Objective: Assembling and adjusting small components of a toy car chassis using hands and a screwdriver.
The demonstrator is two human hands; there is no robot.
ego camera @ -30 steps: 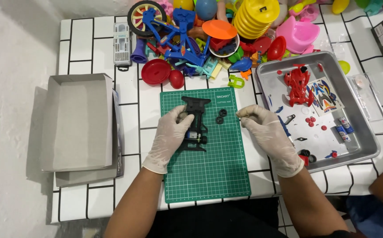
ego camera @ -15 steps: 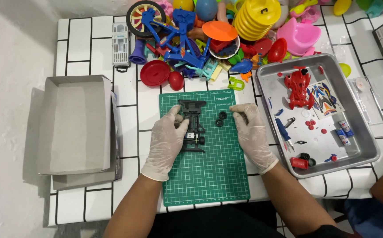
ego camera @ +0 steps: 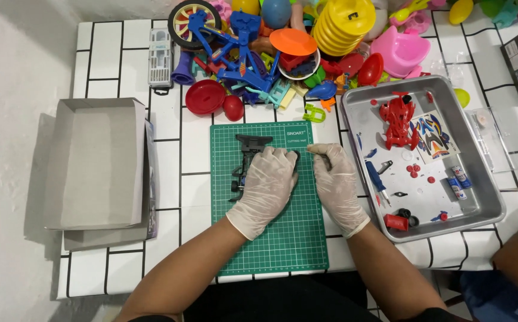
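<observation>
Black toy-car chassis (ego camera: 248, 161) lies on the green cutting mat (ego camera: 283, 238), its long axis running away from the person, toward the heap of coloured plastic toys (ego camera: 283, 48) at the far edge of the tiled table (ego camera: 110, 59). The left hand (ego camera: 265, 191), gloved, rests flat over the chassis's near half, fingers spread and pressing it down, so only the far end and the left side show. The right hand (ego camera: 336, 182), also gloved, sits just beside it on the mat's right edge, fingers curled narrow with the tips pinched near the chassis's upper right; whether they hold a small part I cannot tell. The left hand is the nearer one. To the right stands a metal tray (ego camera: 479, 206) with a red car body (ego camera: 397, 119), a sticker sheet (ego camera: 432, 136) and small parts. To the left lies an open grey cardboard box (ego camera: 95, 164).
</observation>
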